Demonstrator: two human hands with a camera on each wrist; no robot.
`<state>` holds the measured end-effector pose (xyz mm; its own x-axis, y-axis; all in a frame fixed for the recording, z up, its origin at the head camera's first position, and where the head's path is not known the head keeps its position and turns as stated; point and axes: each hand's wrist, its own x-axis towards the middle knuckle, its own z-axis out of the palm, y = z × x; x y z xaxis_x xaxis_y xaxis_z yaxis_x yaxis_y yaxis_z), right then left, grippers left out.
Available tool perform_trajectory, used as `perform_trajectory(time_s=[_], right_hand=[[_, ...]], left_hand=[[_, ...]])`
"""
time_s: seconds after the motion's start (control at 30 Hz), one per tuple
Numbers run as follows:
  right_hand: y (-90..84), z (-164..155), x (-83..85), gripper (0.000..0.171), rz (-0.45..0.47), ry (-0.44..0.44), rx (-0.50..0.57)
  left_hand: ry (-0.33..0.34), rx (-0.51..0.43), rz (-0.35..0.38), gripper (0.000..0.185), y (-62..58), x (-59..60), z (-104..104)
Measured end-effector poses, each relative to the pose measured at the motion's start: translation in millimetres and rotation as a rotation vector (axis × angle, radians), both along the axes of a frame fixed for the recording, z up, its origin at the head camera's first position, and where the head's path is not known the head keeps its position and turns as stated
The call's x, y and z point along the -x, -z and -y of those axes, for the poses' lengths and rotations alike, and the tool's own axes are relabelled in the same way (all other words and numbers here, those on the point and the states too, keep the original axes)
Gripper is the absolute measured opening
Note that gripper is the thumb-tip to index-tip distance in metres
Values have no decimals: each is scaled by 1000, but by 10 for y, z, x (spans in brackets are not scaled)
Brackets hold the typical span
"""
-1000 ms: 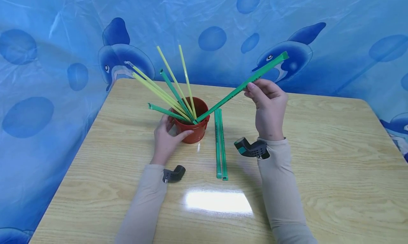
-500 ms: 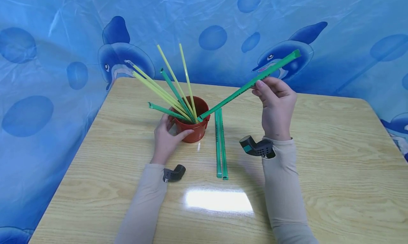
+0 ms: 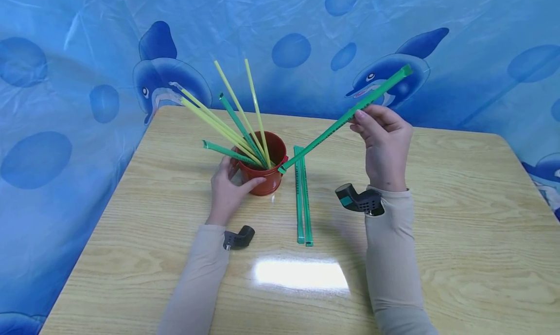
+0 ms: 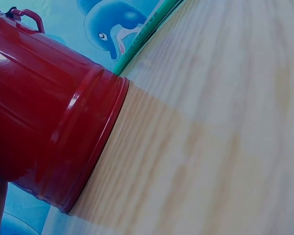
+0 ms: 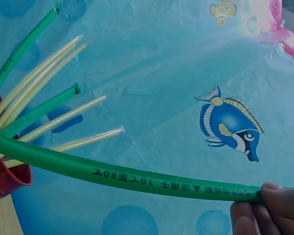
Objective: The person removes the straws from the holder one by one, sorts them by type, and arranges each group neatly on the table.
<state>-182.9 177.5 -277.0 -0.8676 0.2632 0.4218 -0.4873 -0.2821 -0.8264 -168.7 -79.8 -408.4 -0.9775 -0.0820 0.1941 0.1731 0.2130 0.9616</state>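
Straw (image 3: 345, 117) tip at bucket (image 3: 264, 179) rim

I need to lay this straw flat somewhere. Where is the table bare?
The wooden table is bare right of the right hand and near the front edge. It is crowded between the red bucket and the two flat green straws.

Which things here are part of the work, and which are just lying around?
In use:
right hand pinching green straw
left hand holding red bucket
straws in the bucket

Lying about:
two green straws on the table
dolphin sheet
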Motion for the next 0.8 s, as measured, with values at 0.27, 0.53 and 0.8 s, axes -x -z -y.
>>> perform_trajectory(time_s=[0.27,0.53,0.8], right_hand=[[-5,-47,10,8,80,-69,-11],[18,-141,21,7,218,-215,-149],[133,-241,46,9,429,-319,-412]], left_hand=[[2,-10,12,80,0,9,-5],[5,-16,16,80,4,-5,18],[11,-35,4,79,-3,-7,1]])
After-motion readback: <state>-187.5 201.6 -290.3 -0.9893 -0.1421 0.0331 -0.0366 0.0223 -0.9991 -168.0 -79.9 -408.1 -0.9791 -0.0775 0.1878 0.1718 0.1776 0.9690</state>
